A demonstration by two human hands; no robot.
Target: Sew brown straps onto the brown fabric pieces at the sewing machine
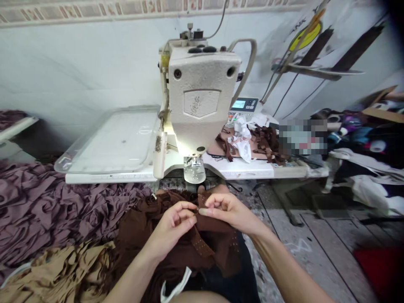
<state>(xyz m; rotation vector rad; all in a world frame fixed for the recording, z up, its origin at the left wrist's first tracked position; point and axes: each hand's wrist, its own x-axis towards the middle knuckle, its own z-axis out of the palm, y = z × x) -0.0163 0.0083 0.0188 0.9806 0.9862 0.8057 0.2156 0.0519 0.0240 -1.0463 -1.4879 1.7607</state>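
Brown fabric point(221, 235) lies bunched across the person's lap, and a strip with rows of small dots hangs from it below my hands. My left hand point(178, 221) pinches an edge of this brown fabric. Close beside it, my right hand point(222, 208) has thumb and fingers closed on the same fabric, a small gap from the left fingertips. Both hands are in front of the sewing machine point(202, 92), lower than its lit needle area. A white strip point(176, 286) lies near the waist.
Mauve fabric point(63, 214) and tan fabric point(69, 269) are heaped at the left. A clear plastic lid point(116, 134) rests on the white machine table point(246, 169). Brown and white scraps point(241, 139) lie right of the machine. Thread cones point(360, 48) stand at upper right.
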